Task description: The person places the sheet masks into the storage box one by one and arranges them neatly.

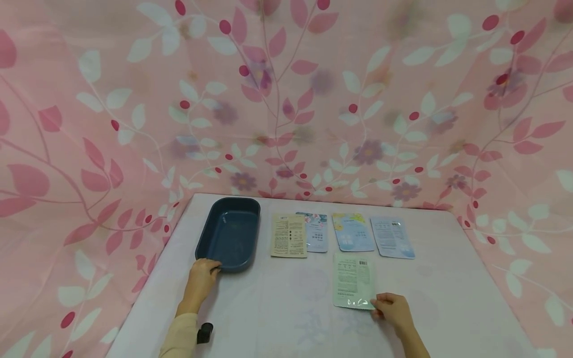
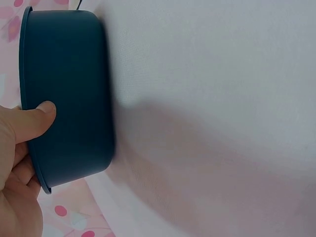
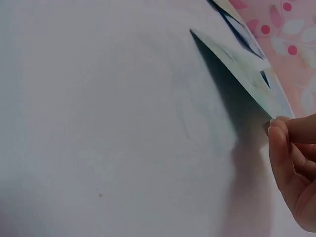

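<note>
My left hand (image 1: 203, 281) grips the near rim of a dark blue rectangular basin (image 1: 230, 238) at the table's left. In the left wrist view the thumb lies on the basin's outer wall (image 2: 74, 98), with the other fingers at the rim. My right hand (image 1: 394, 312) pinches the near right corner of a pale green sachet (image 1: 353, 281) printed with small text and a barcode. From the right wrist, the sachet (image 3: 242, 74) shows tilted, its held corner raised over the cloth with a shadow beneath.
Behind the green sachet lie a beige sachet (image 1: 288, 236) overlapping a floral blue one (image 1: 319, 233), a yellow-and-blue one (image 1: 352, 232) and a light blue one (image 1: 392, 237). A white cloth covers the table (image 1: 277, 308). Pink floral fabric (image 1: 286, 99) hangs around it.
</note>
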### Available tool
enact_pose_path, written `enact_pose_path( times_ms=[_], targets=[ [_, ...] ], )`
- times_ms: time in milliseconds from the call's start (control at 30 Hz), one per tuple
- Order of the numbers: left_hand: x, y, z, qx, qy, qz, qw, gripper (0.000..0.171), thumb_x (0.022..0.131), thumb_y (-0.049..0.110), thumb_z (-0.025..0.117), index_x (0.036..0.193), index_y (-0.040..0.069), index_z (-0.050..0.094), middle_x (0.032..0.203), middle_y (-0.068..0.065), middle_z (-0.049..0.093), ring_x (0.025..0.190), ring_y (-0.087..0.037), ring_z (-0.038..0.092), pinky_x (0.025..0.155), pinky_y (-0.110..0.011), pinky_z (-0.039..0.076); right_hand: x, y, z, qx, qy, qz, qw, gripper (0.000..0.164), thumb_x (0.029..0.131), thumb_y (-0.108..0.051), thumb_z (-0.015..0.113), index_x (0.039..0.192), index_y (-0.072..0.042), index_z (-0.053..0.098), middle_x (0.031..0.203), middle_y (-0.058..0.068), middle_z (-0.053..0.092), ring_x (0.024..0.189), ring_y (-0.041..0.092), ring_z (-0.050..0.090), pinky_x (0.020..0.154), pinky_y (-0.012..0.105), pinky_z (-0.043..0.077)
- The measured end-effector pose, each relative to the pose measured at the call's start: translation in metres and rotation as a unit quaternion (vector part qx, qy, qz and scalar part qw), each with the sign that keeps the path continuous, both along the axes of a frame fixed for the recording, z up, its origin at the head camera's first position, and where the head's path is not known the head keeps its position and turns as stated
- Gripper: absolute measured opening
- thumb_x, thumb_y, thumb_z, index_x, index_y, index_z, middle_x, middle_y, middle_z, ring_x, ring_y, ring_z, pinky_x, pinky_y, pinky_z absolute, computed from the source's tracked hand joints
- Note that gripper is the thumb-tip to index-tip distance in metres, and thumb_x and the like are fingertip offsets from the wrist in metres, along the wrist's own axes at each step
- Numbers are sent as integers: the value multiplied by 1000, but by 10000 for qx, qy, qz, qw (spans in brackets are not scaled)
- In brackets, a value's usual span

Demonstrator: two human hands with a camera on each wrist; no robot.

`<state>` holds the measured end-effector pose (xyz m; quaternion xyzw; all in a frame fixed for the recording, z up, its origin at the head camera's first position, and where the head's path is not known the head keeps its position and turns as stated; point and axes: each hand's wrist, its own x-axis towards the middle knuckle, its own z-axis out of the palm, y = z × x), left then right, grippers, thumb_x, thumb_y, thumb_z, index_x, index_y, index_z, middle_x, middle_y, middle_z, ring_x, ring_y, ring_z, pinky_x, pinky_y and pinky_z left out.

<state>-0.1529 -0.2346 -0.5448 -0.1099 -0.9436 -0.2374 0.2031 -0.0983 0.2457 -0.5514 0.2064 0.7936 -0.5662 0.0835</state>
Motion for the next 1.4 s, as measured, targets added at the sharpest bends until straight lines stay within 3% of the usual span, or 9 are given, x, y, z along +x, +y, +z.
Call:
enact_pose_path(
  times_ms=[100,333,600,800,1067,1400],
  targets=[
    [-1,-1,-1,-20,-11,-20,10000,13,69,-10,74,79,-3,71,76,-13,68,74,-32,60,74,-48,47,-2,-3,12,-269,211,-3,9994,26,84,5,61,104,21,54,73,11,62,60,19,64,57,28,55],
    [-3,-1,-2,24,25,-32,10000,12,68,-9,74,78,-2,71,75,-13,69,74,-32,60,74,-47,48,-11,-16,44,-277,720,271,9967,26,87,2,61,106,18,55,80,16,64,64,22,67,61,28,56],
    [-2,-4,-3,32,-15,-44,10000,12,68,-9,74,78,-2,71,75,-13,69,75,-32,60,73,-47,48,-20,-36,75,-233,1240,708,9895,23,86,3,61,104,18,57,83,19,64,62,17,66,60,28,56],
    [-2,-4,-3,99,96,2,9999,13,67,-9,75,76,-2,71,74,-13,69,75,-33,60,75,-48,49,-36,-55,95,-280,1560,992,9824,22,86,1,63,102,16,59,82,19,64,62,16,66,60,28,56],
    [-2,1,-2,143,237,-37,9996,14,65,-12,75,74,-1,71,73,-13,69,75,-34,60,78,-50,49,-55,-77,111,-317,1805,1355,9737,22,86,-2,64,100,14,60,83,19,66,61,13,65,60,29,56],
    [-3,-1,-2,155,47,49,9999,13,67,-11,74,76,-1,71,74,-12,69,76,-33,60,76,-48,49,-70,-102,120,-622,1876,1500,9687,24,86,-1,64,103,15,59,86,22,65,62,14,66,61,29,56]
  ],
)
